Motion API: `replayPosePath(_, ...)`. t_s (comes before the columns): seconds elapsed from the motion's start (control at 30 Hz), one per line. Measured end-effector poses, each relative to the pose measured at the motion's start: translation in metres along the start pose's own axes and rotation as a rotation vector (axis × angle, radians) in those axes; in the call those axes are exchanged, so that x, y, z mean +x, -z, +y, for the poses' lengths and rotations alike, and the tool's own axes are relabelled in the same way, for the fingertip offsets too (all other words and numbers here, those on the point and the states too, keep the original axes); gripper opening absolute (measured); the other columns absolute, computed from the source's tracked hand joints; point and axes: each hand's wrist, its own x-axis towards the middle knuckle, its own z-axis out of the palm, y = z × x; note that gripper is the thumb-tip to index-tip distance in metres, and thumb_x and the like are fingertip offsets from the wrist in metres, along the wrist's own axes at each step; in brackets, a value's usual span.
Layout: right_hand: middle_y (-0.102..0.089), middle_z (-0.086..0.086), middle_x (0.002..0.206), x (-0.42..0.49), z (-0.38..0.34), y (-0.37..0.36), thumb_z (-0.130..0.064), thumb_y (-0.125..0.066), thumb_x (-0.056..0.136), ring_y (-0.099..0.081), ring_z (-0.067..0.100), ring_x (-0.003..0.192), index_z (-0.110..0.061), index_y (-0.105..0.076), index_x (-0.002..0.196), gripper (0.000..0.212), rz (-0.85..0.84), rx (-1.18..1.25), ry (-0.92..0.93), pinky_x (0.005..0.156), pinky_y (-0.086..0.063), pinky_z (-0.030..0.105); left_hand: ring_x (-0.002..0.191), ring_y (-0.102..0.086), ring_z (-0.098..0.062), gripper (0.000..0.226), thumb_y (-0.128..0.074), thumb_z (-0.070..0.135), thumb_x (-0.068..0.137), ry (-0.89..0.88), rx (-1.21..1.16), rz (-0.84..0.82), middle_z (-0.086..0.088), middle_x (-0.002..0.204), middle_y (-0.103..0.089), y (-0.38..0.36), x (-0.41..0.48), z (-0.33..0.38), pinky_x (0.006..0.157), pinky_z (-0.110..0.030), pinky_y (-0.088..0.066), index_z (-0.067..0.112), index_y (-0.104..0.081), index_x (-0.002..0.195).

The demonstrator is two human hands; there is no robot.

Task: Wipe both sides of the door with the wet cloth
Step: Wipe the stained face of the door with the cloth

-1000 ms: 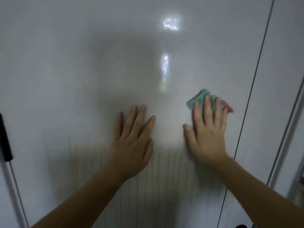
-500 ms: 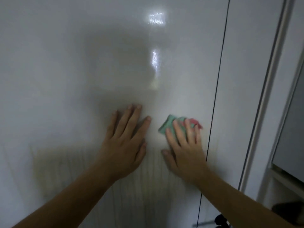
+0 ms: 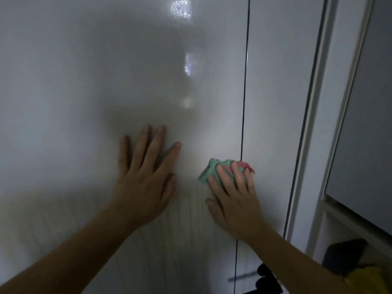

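Nearest, two bare forearms rise from the bottom edge toward a glossy white door (image 3: 84, 81). Low on the right, between the right forearm and the door's edge, sits a blurred black fitting (image 3: 267, 279); its kind cannot be told. Right of it lie a yellow thing (image 3: 369, 279) and a dark, soft-edged shape (image 3: 343, 255).

The left hand (image 3: 142, 187) lies flat on the door, fingers straight and spread, holding nothing. Just right of it, the right hand (image 3: 235, 204) presses a crumpled cloth (image 3: 209, 170), mint green with a pink patch, against the panel. Its fingers lie over the bunched fabric, and the thumb is splayed out to the left, clear of the cloth, so it pushes rather than pinches. The cloth sits at the door's right side, its pink end touching a thin dark vertical seam (image 3: 245, 81).

Faint vertical streaks mark the smooth surface below the hands. Higher up, the sheen carries a broad grey shadow and bright speckled light reflections (image 3: 180, 7).

Right of the seam runs a narrower white panel, then a straight white frame (image 3: 314, 124) and a flat grey panel (image 3: 364, 124).
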Motion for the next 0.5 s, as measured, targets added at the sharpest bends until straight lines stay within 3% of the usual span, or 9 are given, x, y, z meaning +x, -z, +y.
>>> replayPosePath(0.1,0.0,0.003,0.168,0.035,0.038,0.018,-0.047,-0.028,0.105,0.011,0.027,0.156,-0.02,-0.016,0.16,0.063,0.075,0.011,-0.297,0.125,0.008,0.052,0.155,-0.018,-0.042,0.062,-0.046,0.036,0.098,-0.025,-0.041,-0.006,-0.023,0.166,-0.023,-0.004,-0.001,0.014,0.122,-0.065,-0.012,0.01,-0.044,0.154)
replayPosePath(0.17,0.003,0.007,0.168,0.046,0.048,0.024,-0.045,-0.029,0.104,0.01,0.03,0.156,-0.016,-0.014,0.161,0.066,0.143,0.053,-0.434,0.125,0.012,0.048,0.155,-0.019,-0.041,0.061,-0.047,0.035,0.097,-0.061,-0.058,-0.028,-0.022,0.166,-0.024,-0.01,-0.002,0.028,0.122,-0.066,-0.015,0.01,-0.045,0.153)
replayPosePath(0.23,-0.003,0.007,0.168,0.023,0.037,0.012,-0.048,-0.027,0.105,0.006,0.033,0.156,-0.012,-0.021,0.159,0.065,0.133,0.065,-0.385,0.125,0.011,0.05,0.155,-0.019,-0.041,0.061,-0.048,0.035,0.096,-0.082,-0.059,-0.048,-0.022,0.166,-0.024,-0.015,-0.003,0.039,0.121,-0.067,-0.016,0.011,-0.047,0.153)
replayPosePath(0.37,-0.015,0.006,0.167,-0.039,0.033,-0.009,-0.048,-0.029,0.107,0.002,0.032,0.157,-0.015,-0.03,0.154,0.058,0.023,0.041,-0.122,0.125,0.002,0.054,0.155,-0.017,-0.043,0.062,-0.044,0.039,0.098,-0.078,-0.019,-0.061,-0.022,0.167,-0.022,-0.022,-0.004,0.047,0.121,-0.068,-0.01,0.012,-0.045,0.154)
replayPosePath(0.5,-0.004,0.007,0.167,0.015,0.079,0.016,-0.044,-0.027,0.105,0.003,0.033,0.156,-0.013,-0.022,0.159,0.062,0.152,0.068,-0.387,0.125,0.002,0.054,0.155,-0.012,-0.045,0.062,-0.043,0.039,0.099,-0.047,-0.011,-0.047,-0.023,0.167,-0.019,-0.029,-0.004,0.056,0.122,-0.068,-0.005,0.011,-0.044,0.154)
